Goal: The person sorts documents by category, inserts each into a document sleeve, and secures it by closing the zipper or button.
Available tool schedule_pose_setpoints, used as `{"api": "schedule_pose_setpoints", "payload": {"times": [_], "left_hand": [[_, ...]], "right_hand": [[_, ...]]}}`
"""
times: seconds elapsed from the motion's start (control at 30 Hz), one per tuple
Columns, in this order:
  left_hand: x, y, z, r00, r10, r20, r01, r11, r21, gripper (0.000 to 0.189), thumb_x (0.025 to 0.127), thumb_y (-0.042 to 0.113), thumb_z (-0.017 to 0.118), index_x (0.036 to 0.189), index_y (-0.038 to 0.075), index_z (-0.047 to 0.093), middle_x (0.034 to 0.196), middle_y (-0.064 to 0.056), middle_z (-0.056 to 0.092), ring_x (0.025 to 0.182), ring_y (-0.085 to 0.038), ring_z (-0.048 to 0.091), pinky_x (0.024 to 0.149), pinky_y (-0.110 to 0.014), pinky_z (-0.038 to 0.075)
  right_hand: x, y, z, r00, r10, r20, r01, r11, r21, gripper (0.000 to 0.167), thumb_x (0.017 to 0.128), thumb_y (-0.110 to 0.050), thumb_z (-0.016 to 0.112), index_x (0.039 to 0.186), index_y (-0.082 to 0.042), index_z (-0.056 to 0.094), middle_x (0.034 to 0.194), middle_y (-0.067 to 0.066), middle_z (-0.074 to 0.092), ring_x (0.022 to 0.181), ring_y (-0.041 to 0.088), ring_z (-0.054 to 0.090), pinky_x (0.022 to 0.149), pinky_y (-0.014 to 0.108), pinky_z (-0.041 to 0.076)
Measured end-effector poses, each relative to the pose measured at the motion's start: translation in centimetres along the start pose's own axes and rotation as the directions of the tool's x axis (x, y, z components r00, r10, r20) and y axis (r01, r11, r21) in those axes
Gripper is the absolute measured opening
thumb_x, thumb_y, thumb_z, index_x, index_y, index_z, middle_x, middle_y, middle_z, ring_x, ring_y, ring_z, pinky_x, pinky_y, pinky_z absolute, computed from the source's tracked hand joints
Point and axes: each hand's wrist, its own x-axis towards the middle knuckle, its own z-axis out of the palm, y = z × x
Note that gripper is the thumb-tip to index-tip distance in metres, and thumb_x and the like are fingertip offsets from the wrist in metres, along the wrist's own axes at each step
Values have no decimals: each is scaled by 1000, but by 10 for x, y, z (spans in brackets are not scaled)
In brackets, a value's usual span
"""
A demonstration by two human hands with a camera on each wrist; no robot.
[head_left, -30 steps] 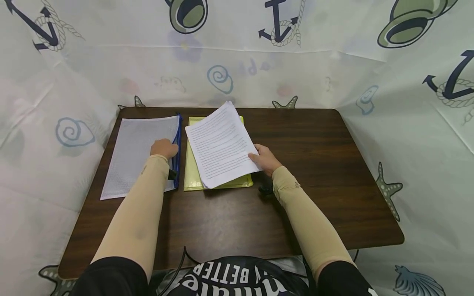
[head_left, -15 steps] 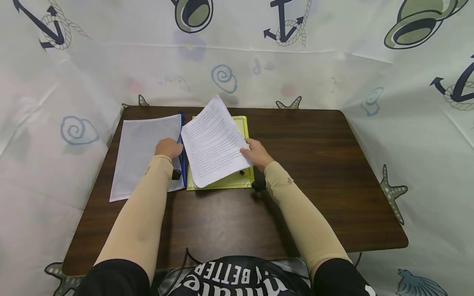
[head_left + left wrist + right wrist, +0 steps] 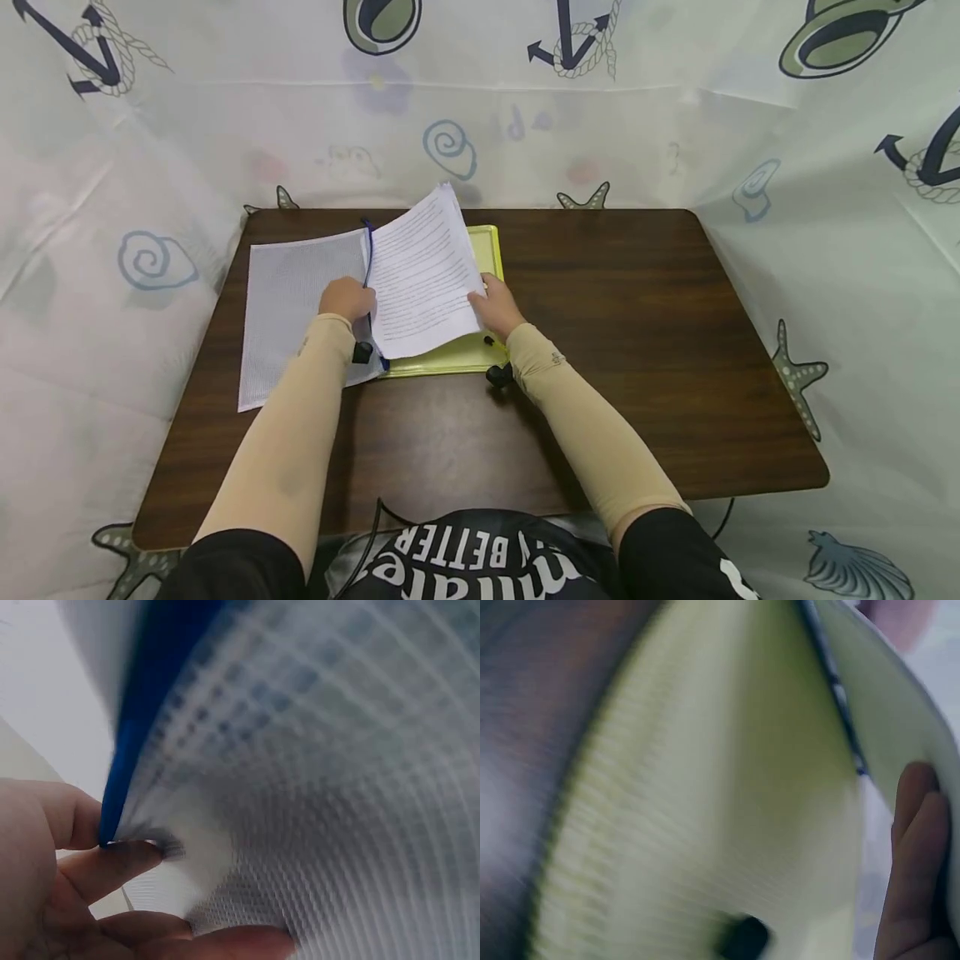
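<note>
My left hand (image 3: 347,298) pinches the blue-edged opening of a white mesh zip pouch (image 3: 281,317) on the left of the table. In the left wrist view, the thumb lies over the blue edge (image 3: 124,765), with fingers under the mesh (image 3: 337,810). Lined, written paper sheets (image 3: 423,279) are gripped at their right edge by my right hand (image 3: 497,304), thumb on top. The sheets tilt above a yellow pouch (image 3: 442,357), their left edge right at the blue opening. In the right wrist view, fingers (image 3: 915,862) lie behind the curved paper (image 3: 892,697).
The yellow pouch lies partly under the papers, with a small black piece (image 3: 489,340) on its right side. A dark brown wooden table (image 3: 637,350) bears everything. A white patterned sheet (image 3: 750,142) hangs around it.
My right hand has moved the papers left, from over the yellow pouch to the white pouch's blue edge. My left hand has shifted slightly right, drawing that edge over toward the papers.
</note>
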Motion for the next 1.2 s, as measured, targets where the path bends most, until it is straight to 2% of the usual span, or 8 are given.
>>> {"api": "schedule_pose_setpoints", "payload": {"times": [0.13,0.23,0.37,0.53,0.7,0.83,1.0,1.2], "left_hand": [[-5,-3,-5,999,47,27,-49,997,57,30,93,19,42,66,7,44,85,-20,58,73,-30,50,66,-42,46],[-3,-7,-9,987,58,153,-66,996,52,25,93,21,44,82,0,53,94,-22,58,75,-30,52,61,-37,47],[2,-6,-16,923,46,383,-40,999,-23,56,94,21,46,140,-12,45,137,-38,44,110,-44,54,71,-42,58],[7,-1,-15,861,27,508,-20,1000,-20,76,96,23,51,154,-15,18,157,-44,3,139,-54,26,88,-48,56],[7,5,-13,872,32,488,-53,998,29,72,96,24,57,149,-15,28,150,-42,25,118,-46,47,77,-39,57],[6,7,-15,876,52,480,-81,996,41,70,97,26,56,149,-12,30,146,-36,37,91,-33,56,66,-32,54],[9,10,-13,863,48,503,-96,993,70,74,96,28,59,149,-14,28,145,-36,34,87,-31,55,64,-30,54],[6,13,-8,867,0,497,-51,995,88,71,97,27,60,147,-14,29,146,-41,27,98,-36,54,71,-34,58]], "right_hand": [[-3,10,9,997,-79,10,79,990,-116,43,107,-10,49,149,-4,43,130,20,62,104,30,68,81,42,58],[-8,11,7,983,-180,28,182,953,-243,44,108,-9,49,150,-5,42,133,21,62,108,30,68,85,42,57],[-14,6,1,962,-271,33,267,906,-330,43,107,-8,49,150,-3,44,129,24,65,105,32,70,84,43,58],[-18,-2,-1,975,-222,1,215,945,-248,42,106,-7,51,148,-5,48,128,21,66,104,30,71,78,40,60],[-20,-7,2,990,-138,0,138,988,-75,43,106,-8,51,149,-7,47,128,22,65,100,30,71,74,40,60],[-22,-8,5,988,-152,-6,151,985,-83,43,106,-8,52,149,-7,48,129,21,65,104,30,71,78,40,60],[-25,-10,11,984,-180,19,181,974,-134,42,107,-10,52,149,-7,47,129,20,66,106,28,70,83,39,59],[-31,0,22,999,-43,33,41,995,86,44,107,-8,50,151,-6,43,128,21,64,101,30,71,75,40,61]]}}
